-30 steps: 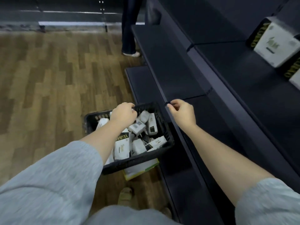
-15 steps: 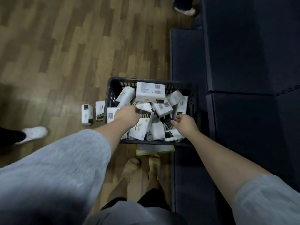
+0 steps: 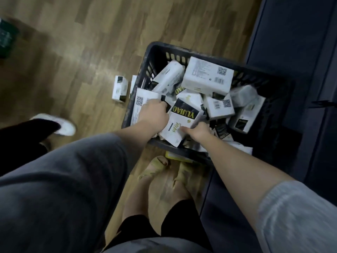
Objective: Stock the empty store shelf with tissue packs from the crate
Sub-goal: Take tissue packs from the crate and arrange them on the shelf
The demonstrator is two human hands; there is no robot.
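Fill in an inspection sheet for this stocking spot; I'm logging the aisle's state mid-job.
Surface: wood-look floor, dark shelf base at right.
Job's things: black crate heaped with white tissue packs; YUJIAO pack on top.
Clutter: two packs on floor left of crate.
Grippers: left hand and right hand both grip the YUJIAO pack.
Cables: nothing seen.
Surroundings: another person's white shoe at left.

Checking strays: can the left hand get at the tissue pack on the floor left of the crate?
Probably yes: the pack on the floor lies in the open, but the left hand is busy inside the crate.
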